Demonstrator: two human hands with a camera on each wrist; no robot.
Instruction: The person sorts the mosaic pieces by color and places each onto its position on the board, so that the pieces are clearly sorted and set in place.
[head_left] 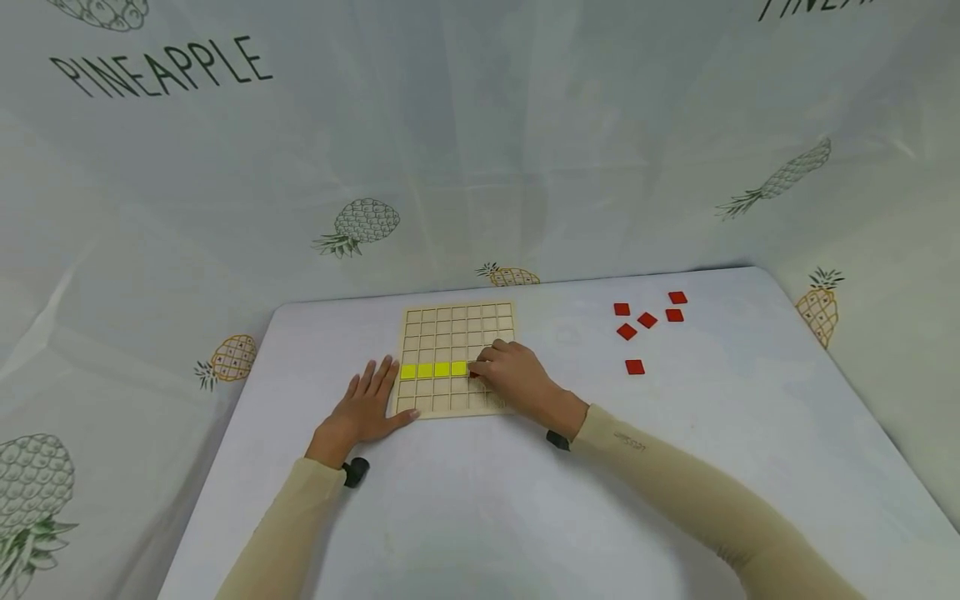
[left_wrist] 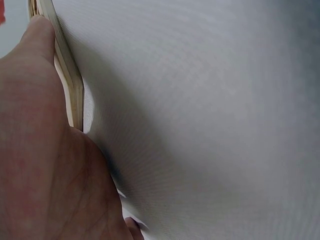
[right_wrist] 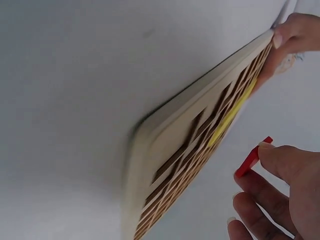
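A light wooden board (head_left: 450,406) with a grid of square recesses lies on the table. Several yellow square tiles (head_left: 425,371) fill a row from its left edge. My left hand (head_left: 363,414) rests with spread fingers at the board's left side, its thumb on the near left corner; the left wrist view shows that thumb against the board's edge (left_wrist: 76,102). Over the same row, just right of the yellow tiles, my right hand (head_left: 522,382) pinches a red square tile (right_wrist: 250,161) between thumb and index finger. The tile is tilted above the grid in the right wrist view.
Several loose red tiles (head_left: 647,320) lie on the white table (head_left: 480,517) to the right of the board, one (head_left: 635,367) nearer than the others. A curtain (head_left: 600,167) printed with pineapples hangs behind the table and along its sides.
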